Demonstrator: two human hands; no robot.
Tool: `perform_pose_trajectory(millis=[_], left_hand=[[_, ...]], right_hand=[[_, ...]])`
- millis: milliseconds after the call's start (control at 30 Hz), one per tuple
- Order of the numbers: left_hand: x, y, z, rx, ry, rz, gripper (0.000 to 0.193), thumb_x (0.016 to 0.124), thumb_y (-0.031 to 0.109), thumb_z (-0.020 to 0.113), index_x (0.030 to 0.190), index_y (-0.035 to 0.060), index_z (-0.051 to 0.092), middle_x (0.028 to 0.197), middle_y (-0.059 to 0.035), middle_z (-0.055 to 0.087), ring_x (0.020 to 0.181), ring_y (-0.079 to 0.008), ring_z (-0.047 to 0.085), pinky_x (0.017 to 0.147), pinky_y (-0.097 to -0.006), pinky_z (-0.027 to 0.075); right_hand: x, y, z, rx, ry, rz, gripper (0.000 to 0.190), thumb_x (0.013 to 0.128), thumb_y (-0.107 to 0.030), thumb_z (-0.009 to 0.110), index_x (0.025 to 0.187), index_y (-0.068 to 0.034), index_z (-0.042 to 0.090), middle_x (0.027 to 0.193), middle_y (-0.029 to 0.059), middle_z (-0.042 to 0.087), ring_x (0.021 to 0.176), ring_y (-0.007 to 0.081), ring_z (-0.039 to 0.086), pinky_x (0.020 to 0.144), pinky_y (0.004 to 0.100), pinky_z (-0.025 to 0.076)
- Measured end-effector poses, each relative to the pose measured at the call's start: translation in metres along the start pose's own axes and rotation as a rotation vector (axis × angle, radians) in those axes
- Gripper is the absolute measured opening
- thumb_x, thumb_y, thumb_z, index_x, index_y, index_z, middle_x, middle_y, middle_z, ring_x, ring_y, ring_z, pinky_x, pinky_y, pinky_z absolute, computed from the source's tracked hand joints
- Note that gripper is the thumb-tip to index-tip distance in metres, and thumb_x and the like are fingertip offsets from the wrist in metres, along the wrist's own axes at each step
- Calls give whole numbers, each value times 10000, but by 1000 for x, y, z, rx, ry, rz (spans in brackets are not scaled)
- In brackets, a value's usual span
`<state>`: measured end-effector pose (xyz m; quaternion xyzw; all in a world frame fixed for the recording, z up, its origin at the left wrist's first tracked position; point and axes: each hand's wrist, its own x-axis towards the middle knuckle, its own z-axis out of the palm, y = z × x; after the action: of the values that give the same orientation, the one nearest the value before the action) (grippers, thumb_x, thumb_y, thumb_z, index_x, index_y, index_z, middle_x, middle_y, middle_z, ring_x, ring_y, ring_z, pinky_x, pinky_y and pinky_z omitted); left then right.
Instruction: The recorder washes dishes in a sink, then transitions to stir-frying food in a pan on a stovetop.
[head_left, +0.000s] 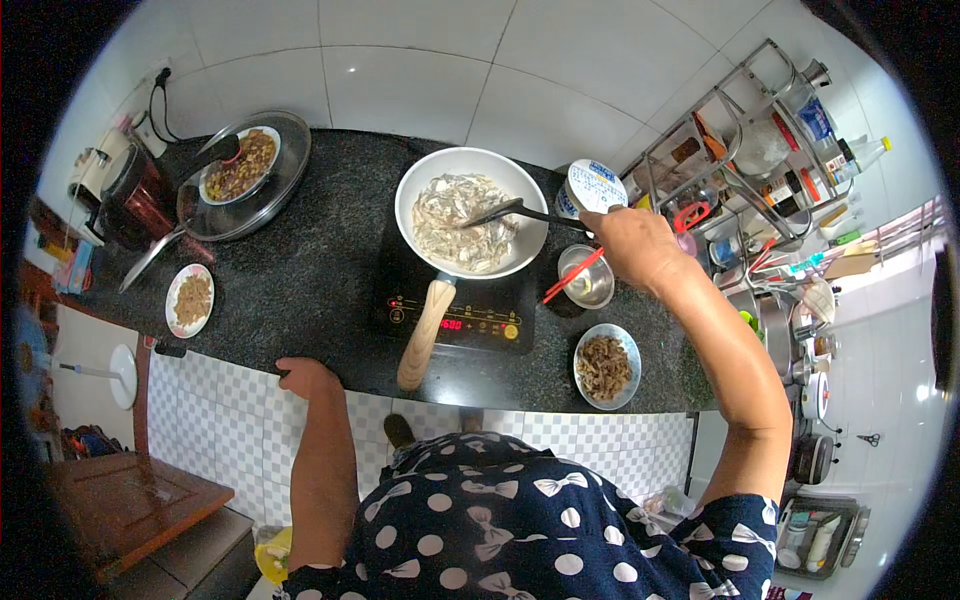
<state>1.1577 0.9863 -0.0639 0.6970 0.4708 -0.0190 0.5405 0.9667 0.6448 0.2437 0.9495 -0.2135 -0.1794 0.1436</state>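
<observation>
My right hand (634, 244) grips the handle of a black spatula (510, 210). Its blade is in pale, shredded food (457, 225) inside a white frying pan (529, 251). The pan stands on a black induction cooktop (495, 300) with a lit display, its wooden handle (426, 337) pointing towards me. Just below my right hand, red chopsticks (570, 277) lie across a small metal bowl (604, 292). At the front edge of the dark stone countertop (337, 225) rests my left hand (311, 376), holding no visible object; its fingers are partly hidden.
A bowl of brown minced food (604, 367) sits near the front edge, with a lidded white tub (596, 187) behind. Leftward are a plate of minced food (193, 300) and a glass lid (292, 176) near a bowl of beans or similar food (247, 169). A metal rack (739, 142) borders the right.
</observation>
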Motion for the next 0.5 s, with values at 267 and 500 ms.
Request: perform_pose_trajectory(millis=[267,500], left_hand=[[6,-3,0,-29,14,17,657,991,444,336,1293,-138,360,1237,-342,508,1061,-451,577,904,-505,503],[19,-13,7,-12,16,43,672,984,445,353,1274,-161,362,1242,-355,502,1071,-456,572,917,-497,491]], right_hand=[[-9,3,-4,-26,-18,-9,261,809,-61,578,1050,-84,674,972,192,690,927,350,680,766,457,556],[17,9,-17,-20,117,1,272,839,-42,527,1089,-66,632,919,190,680,919,368,662,766,475,529]])
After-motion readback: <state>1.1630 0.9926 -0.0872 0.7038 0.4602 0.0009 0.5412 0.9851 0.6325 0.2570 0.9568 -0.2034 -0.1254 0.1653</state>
